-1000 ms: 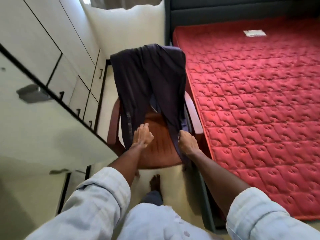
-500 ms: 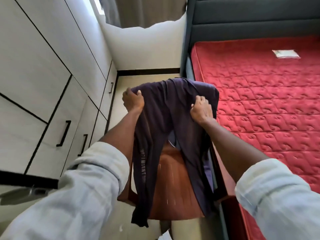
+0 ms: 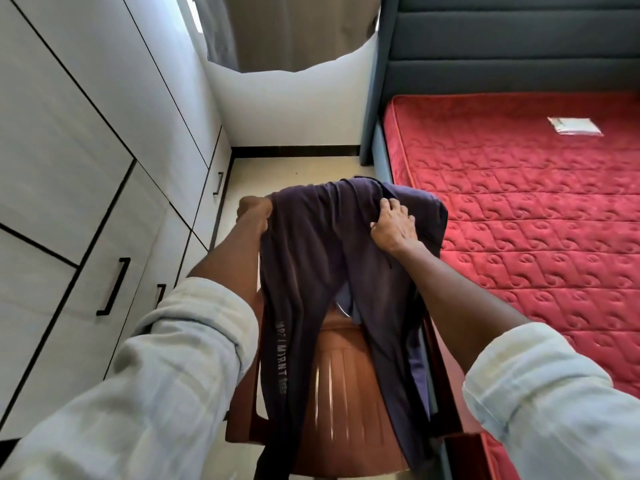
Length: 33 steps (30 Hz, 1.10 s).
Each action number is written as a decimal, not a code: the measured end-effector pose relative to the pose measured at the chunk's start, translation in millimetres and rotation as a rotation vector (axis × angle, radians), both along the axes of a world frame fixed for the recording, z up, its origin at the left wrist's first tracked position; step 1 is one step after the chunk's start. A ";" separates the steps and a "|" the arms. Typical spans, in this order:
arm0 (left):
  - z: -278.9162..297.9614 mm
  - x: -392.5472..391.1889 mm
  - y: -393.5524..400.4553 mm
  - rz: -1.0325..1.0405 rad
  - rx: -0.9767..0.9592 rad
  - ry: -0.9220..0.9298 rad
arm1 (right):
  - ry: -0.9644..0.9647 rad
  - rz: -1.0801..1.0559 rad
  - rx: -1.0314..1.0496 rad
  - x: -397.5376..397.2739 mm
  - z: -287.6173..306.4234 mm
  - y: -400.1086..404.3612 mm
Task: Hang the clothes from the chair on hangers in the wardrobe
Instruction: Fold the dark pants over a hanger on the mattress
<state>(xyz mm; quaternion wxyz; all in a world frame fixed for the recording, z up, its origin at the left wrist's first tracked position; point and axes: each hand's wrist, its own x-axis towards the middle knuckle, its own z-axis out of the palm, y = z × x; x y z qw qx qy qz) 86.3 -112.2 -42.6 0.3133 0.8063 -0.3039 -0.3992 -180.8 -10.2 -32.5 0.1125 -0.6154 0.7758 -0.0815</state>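
Dark purple trousers (image 3: 311, 244) hang over the back of a brown plastic chair (image 3: 339, 386), their two legs falling down over the seat. Grey lettering runs down the left leg. My left hand (image 3: 254, 211) grips the fabric at the top left corner of the chair back. My right hand (image 3: 393, 225) pinches the cloth near the top right, fingers curled into it. A lighter blue-purple garment (image 3: 417, 368) shows underneath on the right side. The wardrobe (image 3: 86, 161) with pale doors and black handles runs along the left.
A bed with a red quilted mattress (image 3: 519, 209) and dark grey headboard (image 3: 502, 46) stands close on the right of the chair. A white paper (image 3: 573, 126) lies on the mattress. A narrow strip of pale floor (image 3: 294, 171) runs between wardrobe and bed to the far wall.
My hands moved from the trouser legs near the seat up to the top of the chair back and took hold of the fabric there. The view has tilted upward.
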 end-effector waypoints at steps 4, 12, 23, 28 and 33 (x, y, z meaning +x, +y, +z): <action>17.6 -5.8 9.2 0.180 -0.160 -0.106 | -0.002 -0.007 -0.016 5.7 -6.1 3.7; 18.0 -66.2 78.2 -0.106 -0.394 0.405 | -1.086 -0.354 0.075 40.5 14.8 -0.3; -6.7 -41.2 129.4 -0.329 -0.130 0.828 | -1.295 -0.310 0.222 70.0 -15.1 35.4; 26.3 -51.5 114.9 -0.395 -0.135 0.732 | -1.302 -0.144 0.376 62.8 -8.4 71.2; 60.9 -71.4 133.5 -0.319 -0.396 0.707 | -0.860 -0.158 0.456 37.7 2.0 85.9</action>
